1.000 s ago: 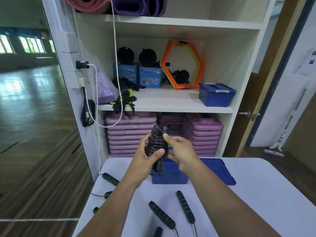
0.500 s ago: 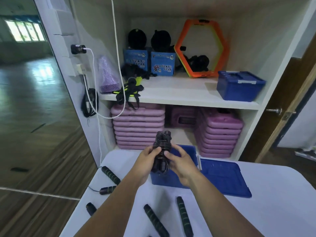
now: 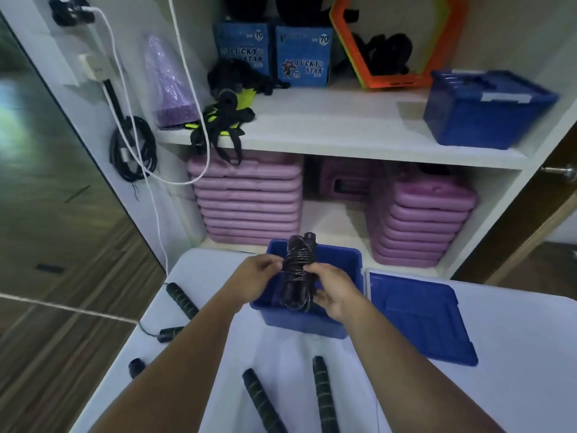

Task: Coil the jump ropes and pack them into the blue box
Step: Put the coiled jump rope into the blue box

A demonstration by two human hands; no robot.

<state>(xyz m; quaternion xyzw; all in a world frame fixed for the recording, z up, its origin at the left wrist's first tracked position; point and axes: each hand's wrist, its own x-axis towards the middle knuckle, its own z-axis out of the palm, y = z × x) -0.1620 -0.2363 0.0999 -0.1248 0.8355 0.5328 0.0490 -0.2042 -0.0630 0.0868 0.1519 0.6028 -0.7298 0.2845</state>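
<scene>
Both hands (image 3: 259, 281) (image 3: 335, 292) are pinching a coiled jump rope (image 3: 297, 273) with their fingers, hovering above the blue box (image 3: 349, 260) at 12 o'clock on the counter (image 3: 515, 354) | rope is looking light, springy, likely unwinding | gripping mid-bundle across the wraps is seeming best.

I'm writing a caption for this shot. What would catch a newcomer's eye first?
Both hands, left hand and right hand, hold a coiled black jump rope upright over the open blue box at the table's far edge. Its blue lid lies flat just right of it. Behind, stacked purple steps fill the lower shelf.
</scene>
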